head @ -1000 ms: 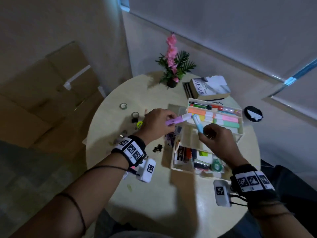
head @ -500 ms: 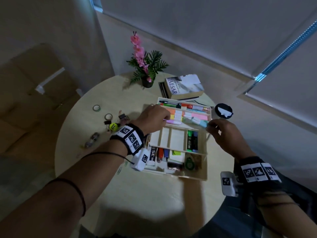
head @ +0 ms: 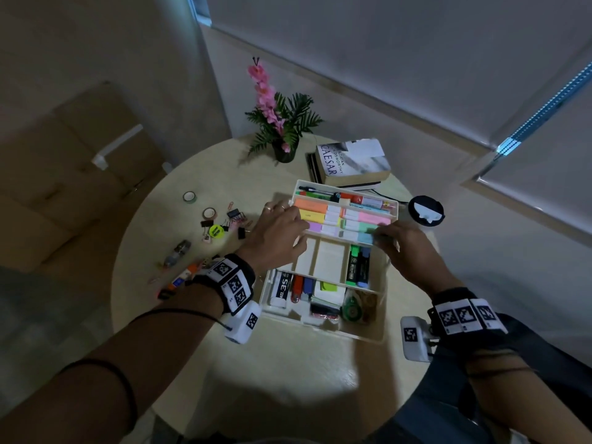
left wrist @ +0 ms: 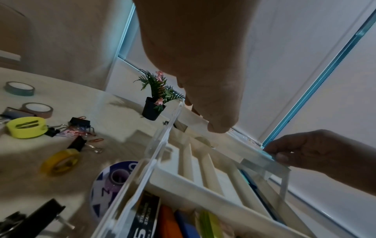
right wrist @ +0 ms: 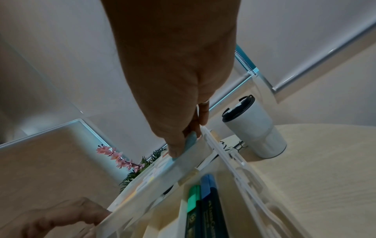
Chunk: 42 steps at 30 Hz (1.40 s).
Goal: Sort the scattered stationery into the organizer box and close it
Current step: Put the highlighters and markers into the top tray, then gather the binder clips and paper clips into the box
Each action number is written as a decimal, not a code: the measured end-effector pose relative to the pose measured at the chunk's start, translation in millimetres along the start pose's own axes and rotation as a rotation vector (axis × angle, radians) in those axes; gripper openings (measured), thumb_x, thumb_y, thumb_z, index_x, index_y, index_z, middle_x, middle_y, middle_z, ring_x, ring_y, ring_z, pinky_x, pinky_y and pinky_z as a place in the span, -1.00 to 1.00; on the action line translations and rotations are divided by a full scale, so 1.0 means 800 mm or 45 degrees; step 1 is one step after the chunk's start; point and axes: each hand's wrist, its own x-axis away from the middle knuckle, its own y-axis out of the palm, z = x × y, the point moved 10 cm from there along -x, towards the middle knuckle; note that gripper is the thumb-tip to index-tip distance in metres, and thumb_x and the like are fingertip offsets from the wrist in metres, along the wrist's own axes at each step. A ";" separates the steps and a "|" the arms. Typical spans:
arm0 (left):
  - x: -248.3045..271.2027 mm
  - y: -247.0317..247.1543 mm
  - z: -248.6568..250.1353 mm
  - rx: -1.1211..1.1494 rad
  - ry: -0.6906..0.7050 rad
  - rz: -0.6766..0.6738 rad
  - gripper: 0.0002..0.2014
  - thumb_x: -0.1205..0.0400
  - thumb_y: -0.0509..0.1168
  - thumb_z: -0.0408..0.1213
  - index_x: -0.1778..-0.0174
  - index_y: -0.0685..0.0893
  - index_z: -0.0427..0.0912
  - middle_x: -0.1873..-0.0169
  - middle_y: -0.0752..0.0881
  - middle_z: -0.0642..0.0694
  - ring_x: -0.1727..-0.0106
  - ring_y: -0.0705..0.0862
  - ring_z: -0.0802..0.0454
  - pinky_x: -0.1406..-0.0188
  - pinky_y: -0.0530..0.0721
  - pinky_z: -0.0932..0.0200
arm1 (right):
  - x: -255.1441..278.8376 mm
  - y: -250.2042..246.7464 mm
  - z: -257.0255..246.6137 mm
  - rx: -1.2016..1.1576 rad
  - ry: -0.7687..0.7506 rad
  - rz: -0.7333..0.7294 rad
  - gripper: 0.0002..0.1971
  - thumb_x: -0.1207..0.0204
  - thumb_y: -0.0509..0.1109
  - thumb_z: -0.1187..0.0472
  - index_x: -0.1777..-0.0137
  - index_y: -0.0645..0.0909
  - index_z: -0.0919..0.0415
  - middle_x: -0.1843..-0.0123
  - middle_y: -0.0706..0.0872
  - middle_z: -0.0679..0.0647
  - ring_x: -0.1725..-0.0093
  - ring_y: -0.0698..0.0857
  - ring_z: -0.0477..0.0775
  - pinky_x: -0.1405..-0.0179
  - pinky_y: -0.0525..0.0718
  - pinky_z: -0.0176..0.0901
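Note:
The white organizer box (head: pixel 323 328) stands open on the round table, its top tray (head: pixel 396 205) filled with pastel highlighters. My left hand (head: pixel 278 233) curls over the tray's left end, thumb and fingers at the end of a purple highlighter (head: pixel 317 226) lying in the row. My right hand (head: pixel 402 248) pinches a light-blue highlighter (head: pixel 365 238) at the tray's near right corner; its thumb presses the barrel (right wrist: pixel 190 141). Green and blue markers (head: pixel 358 264) lie in the middle tray. Left of the box lie tape rolls (head: pixel 209 213), binder clips (head: pixel 235 215) and a yellow-green round sharpener (head: pixel 216 231).
A potted pink flower (head: pixel 283 129) and stacked books (head: pixel 352 165) stand behind the box. A white tumbler with a black lid (head: pixel 426 210) is at its right. A yellow tape roll (left wrist: pixel 61 161) and a patterned one (left wrist: pixel 114 178) lie close to the box's left wall.
Both hands have come down to the top tray. The purple highlighter now lies in the row, and the light-blue one has sunk to the tray's near right corner.

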 end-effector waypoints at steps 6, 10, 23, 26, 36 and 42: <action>0.008 0.002 0.004 -0.079 -0.031 -0.081 -0.67 -0.56 0.30 -0.03 -0.17 0.79 -0.01 -0.08 0.71 -0.05 -0.20 0.60 -0.13 -0.29 0.51 -0.15 | 0.005 0.004 0.001 0.012 0.099 0.117 -0.87 -0.66 0.51 0.24 -0.13 0.85 0.16 -0.10 0.82 0.14 -0.07 0.76 0.14 -0.06 0.80 0.14; 0.026 -0.004 0.002 -0.021 -0.019 -0.055 -0.58 -0.57 0.38 -0.07 -0.35 0.72 -0.07 -0.21 0.70 -0.09 -0.27 0.60 -0.15 -0.33 0.55 -0.17 | 0.012 0.004 -0.018 0.023 0.151 0.244 -0.90 -0.62 0.53 0.30 -0.09 0.83 0.24 -0.12 0.81 0.23 -0.10 0.75 0.28 -0.05 0.78 0.16; 0.187 0.003 -0.140 0.283 -0.170 0.006 -0.69 -0.60 0.40 -0.25 -0.28 0.69 -0.12 -0.37 0.54 -0.12 -0.31 0.57 -0.12 -0.06 0.71 -0.11 | -0.021 0.100 -0.190 -0.045 0.091 -0.047 -0.91 -0.62 0.47 0.24 0.01 0.81 0.09 0.14 0.83 0.02 0.20 0.76 0.12 0.26 0.74 0.05; 0.231 0.015 -0.203 0.304 -0.300 -0.015 -0.71 -0.60 0.39 -0.23 -0.24 0.67 -0.07 -0.36 0.52 -0.08 -0.30 0.56 -0.13 -0.14 0.69 -0.12 | -0.036 0.132 -0.239 -0.086 0.056 -0.146 -0.89 -0.64 0.43 0.22 0.03 0.79 0.05 0.13 0.84 -0.03 0.24 0.75 0.06 0.28 0.71 0.01; 0.279 0.032 -0.373 0.451 -0.503 0.036 -0.73 -0.58 0.41 -0.28 -0.21 0.65 -0.07 -0.27 0.53 -0.06 -0.20 0.64 -0.20 -0.18 0.70 -0.21 | -0.088 0.286 -0.299 -0.059 0.201 -0.603 -0.72 -0.62 0.48 0.06 -0.28 0.73 0.09 -0.21 0.72 0.12 -0.09 0.73 0.12 -0.09 0.74 0.03; 0.210 0.051 -0.441 0.456 -0.593 -0.183 -0.70 -0.64 0.42 -0.31 -0.30 0.67 -0.11 -0.38 0.54 -0.13 -0.25 0.65 -0.24 -0.20 0.73 -0.21 | -0.131 0.313 -0.320 0.031 0.279 -0.557 -0.71 -0.68 0.44 0.08 -0.35 0.71 0.11 -0.30 0.68 0.09 -0.20 0.75 0.15 -0.16 0.74 0.01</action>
